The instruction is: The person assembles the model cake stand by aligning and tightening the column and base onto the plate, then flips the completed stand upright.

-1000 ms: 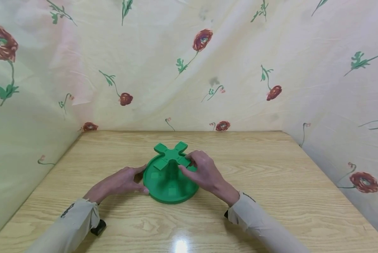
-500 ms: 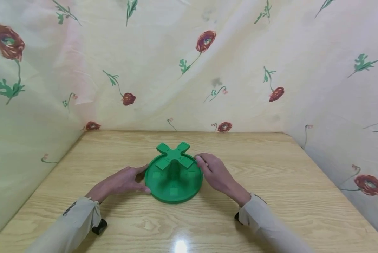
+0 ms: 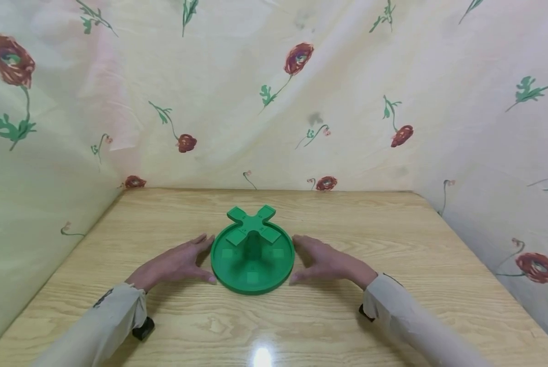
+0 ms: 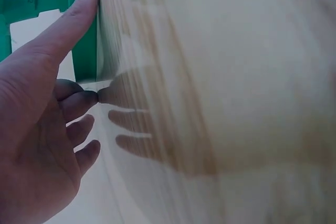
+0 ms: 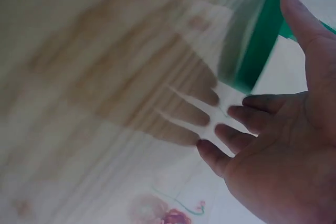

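Note:
A green round stand [image 3: 237, 275] with a raised rim rests on the table. On its short central post sits a four-armed cross [image 3: 253, 224] with square pads at the arm ends. Around the left side of the rim lies my left hand [image 3: 175, 264], thumb and fingers spread. In the left wrist view, its thumb lies against the green edge [image 4: 85, 59]. My right hand [image 3: 331, 262] is spread along the opposite side. The right wrist view has that thumb by the green rim [image 5: 257, 51], the other fingers [image 5: 212, 153] loosely extended near the tabletop.
The wooden table [image 3: 370, 219] has a glossy surface reflecting the hands and a bright light spot [image 3: 262, 357] near its front. Floral cloth [image 3: 237, 102] hangs behind the table and along both sides. A black wrist strap part [image 3: 143, 329] shows under the left sleeve.
My right hand has left the cross arm, passed the rim's right back edge, and moved outward to the stand's right side, fingers spreading. The left hand stays at the left rim.

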Motion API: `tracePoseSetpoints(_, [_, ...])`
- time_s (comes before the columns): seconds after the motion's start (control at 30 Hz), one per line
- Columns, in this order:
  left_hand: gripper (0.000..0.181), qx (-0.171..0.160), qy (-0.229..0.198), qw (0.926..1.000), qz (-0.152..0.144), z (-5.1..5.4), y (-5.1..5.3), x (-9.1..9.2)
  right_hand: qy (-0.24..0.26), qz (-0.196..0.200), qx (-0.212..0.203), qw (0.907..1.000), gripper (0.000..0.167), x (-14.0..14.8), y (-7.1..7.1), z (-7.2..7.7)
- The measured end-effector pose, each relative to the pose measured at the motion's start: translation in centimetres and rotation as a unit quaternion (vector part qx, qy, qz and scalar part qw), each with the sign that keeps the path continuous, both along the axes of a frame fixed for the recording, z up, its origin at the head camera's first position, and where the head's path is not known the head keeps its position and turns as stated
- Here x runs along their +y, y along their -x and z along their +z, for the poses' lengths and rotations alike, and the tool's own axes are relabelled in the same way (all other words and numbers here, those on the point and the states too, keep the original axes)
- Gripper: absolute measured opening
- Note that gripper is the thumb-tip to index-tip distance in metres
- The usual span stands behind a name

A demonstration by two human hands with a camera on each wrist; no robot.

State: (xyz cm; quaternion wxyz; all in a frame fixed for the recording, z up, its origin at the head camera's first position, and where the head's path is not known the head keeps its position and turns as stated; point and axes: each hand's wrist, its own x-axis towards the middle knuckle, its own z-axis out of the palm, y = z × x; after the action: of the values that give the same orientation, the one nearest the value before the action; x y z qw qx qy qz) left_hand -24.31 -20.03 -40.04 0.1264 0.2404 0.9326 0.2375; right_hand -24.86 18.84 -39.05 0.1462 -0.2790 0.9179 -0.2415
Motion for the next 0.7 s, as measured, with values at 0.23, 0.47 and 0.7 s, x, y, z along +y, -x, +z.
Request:
tracePoseSetpoints(0.23, [0.119,0.01,0.01,0.9999,0.007,-0.1,0.0,0.3,-0.046,0.003,0.014,0.9988,0.112,-0.9,0.1,-0.4])
tracePoseSetpoints(0.47, [0.119,0.023,-0.014,0.9996,0.007,-0.2,0.1,0.4,-0.031,-0.008,0.02,0.9993,0.113,-1.5,0.1,-0.6])
tracePoseSetpoints(0.7, [0.107,-0.003,-0.076,0.9971,0.002,-0.3,-0.1,0.1,0.041,-0.014,0.007,0.999,0.1,-1.5,0.4,-0.5])
